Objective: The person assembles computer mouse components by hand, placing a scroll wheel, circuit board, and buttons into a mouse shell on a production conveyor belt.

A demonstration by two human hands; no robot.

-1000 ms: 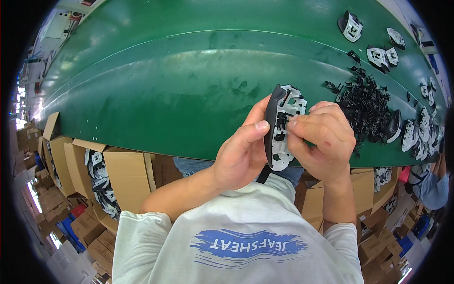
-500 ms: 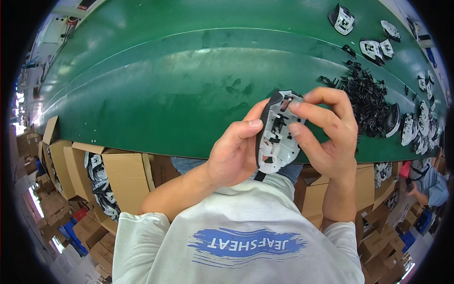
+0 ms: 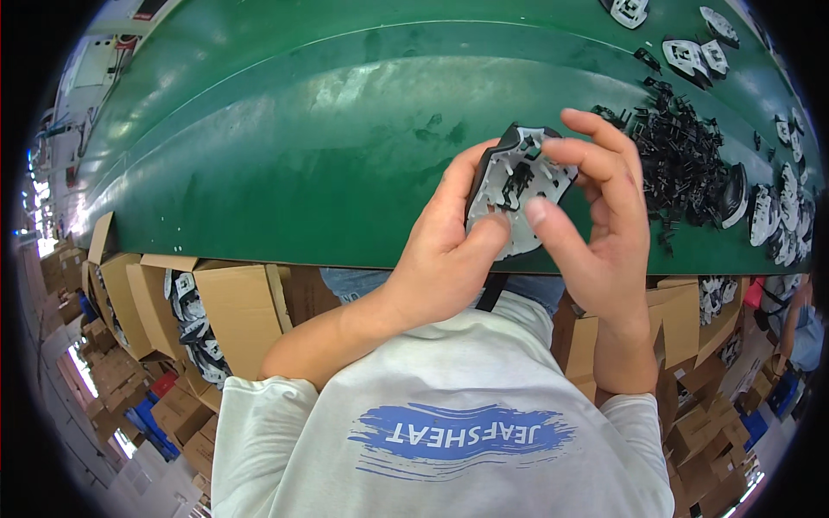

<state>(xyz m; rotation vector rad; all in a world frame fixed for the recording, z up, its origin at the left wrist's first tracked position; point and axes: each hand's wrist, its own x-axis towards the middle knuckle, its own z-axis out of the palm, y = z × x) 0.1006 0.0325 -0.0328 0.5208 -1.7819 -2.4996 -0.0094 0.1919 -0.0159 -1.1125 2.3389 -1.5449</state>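
A palm-sized moulded plastic shell, black outside and pale grey inside, is tilted with its hollow side up. Small posts and a black clip-like part show inside it. My left hand is closed around its left side, thumb over the near inner part. My right hand is at the right side, fingers apart; one fingertip is at the far rim and the thumb hovers over the inner face. Whether that thumb touches the shell, I cannot tell. My left thumb covers part of the near end.
A heap of small black plastic parts lies on the green table to the right. Beyond it are more grey-and-black shells, others farther back. Open cardboard boxes stand along the near edge. Another person is at far right.
The shell has turned and tipped, its near end now lower and partly covered. My left thumb has moved over its inside. My right fingers have spread and lifted from the inner parts.
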